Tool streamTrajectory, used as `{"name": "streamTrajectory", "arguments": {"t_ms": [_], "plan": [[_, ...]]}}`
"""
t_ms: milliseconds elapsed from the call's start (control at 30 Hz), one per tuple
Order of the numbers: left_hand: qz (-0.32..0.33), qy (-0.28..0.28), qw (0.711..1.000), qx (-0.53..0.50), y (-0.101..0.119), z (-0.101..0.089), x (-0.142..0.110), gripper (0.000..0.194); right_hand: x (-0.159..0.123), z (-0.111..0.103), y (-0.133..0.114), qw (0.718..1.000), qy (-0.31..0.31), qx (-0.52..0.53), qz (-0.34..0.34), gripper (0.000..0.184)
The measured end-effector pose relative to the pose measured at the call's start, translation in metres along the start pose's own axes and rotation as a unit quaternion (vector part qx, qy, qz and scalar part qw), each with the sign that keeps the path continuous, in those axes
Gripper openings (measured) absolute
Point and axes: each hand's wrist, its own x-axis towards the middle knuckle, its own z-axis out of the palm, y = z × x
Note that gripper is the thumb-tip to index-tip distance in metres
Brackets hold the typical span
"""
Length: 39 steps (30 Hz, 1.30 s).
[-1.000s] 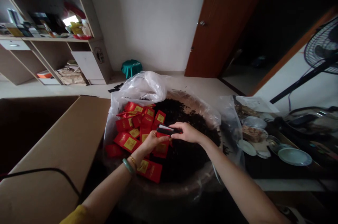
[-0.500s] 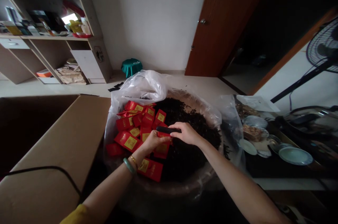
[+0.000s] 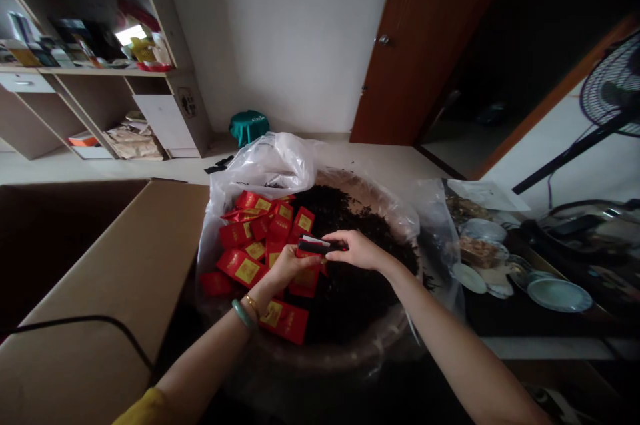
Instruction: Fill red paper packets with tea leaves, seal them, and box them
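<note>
Over the basket, my right hand is closed on a black bar-shaped tool, somewhat like a stapler. A pale strip shows along its top and a bit of red near its right end. My left hand, wearing a green bangle and a gold bracelet, grips a red packet just under the tool's left end; most of that packet is hidden. Several red packets with gold labels lie heaped on the left of the basket. Dark loose leaves, like tea, fill its right side.
Clear plastic lines the round basket. An open cardboard box stands at left. A side table on the right holds a pale green dish and small plates. Behind are a shelf unit, a teal-covered stool and a fan.
The black tool has tilted, so its pale strip and red part now show. Both hands have shifted only slightly. The heap of packets looks the same.
</note>
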Motion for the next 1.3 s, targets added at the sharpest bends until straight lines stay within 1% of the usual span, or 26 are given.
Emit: {"name": "streamTrajectory", "arguments": {"t_ms": [100, 233, 400, 500, 600, 767, 867, 967, 1067, 1167, 1233, 1300], "plan": [[-0.008, 0.004, 1.000, 0.013, 0.001, -0.001, 0.000, 0.046, 0.000, 0.001, 0.000, 1.000, 0.008, 0.003, 0.001, 0.043], [0.006, 0.020, 0.999, 0.035, 0.005, 0.003, -0.002, 0.044, -0.001, 0.008, -0.004, 1.000, 0.027, -0.001, -0.005, 0.035], [0.005, 0.035, 0.998, 0.045, 0.010, 0.009, -0.006, 0.043, -0.001, 0.012, -0.009, 0.996, 0.063, -0.036, -0.044, 0.027], [-0.001, 0.051, 0.997, 0.054, 0.009, 0.007, -0.005, 0.044, -0.002, 0.011, -0.009, 0.995, 0.071, -0.048, -0.056, 0.027], [0.006, 0.070, 0.996, 0.064, 0.006, 0.003, -0.002, 0.044, -0.002, 0.011, -0.007, 0.994, 0.073, -0.054, -0.056, 0.026], [0.019, 0.072, 0.996, 0.058, 0.005, -0.003, 0.001, 0.046, 0.000, 0.012, -0.002, 0.994, 0.075, -0.049, -0.055, 0.027], [0.027, 0.078, 0.996, 0.047, 0.007, -0.003, 0.002, 0.046, 0.001, 0.011, 0.001, 0.996, 0.070, -0.028, -0.055, 0.030], [0.025, 0.080, 0.996, 0.028, 0.010, -0.003, 0.001, 0.044, 0.005, 0.004, 0.009, 0.996, 0.074, 0.002, -0.045, 0.038], [0.032, 0.100, 0.994, 0.005, 0.012, -0.004, 0.001, 0.042, 0.011, -0.006, 0.026, 0.995, 0.099, 0.001, -0.016, 0.042], [0.047, 0.129, 0.990, 0.007, 0.009, -0.007, 0.003, 0.037, 0.015, -0.011, 0.050, 0.987, 0.127, -0.088, 0.029, 0.043], [0.049, 0.146, 0.988, 0.019, 0.006, -0.010, 0.005, 0.035, 0.016, -0.010, 0.063, 0.977, 0.125, -0.162, 0.051, 0.045], [0.049, 0.158, 0.986, 0.027, 0.003, -0.012, 0.007, 0.035, 0.016, -0.005, 0.068, 0.969, 0.120, -0.210, 0.058, 0.046]]}}
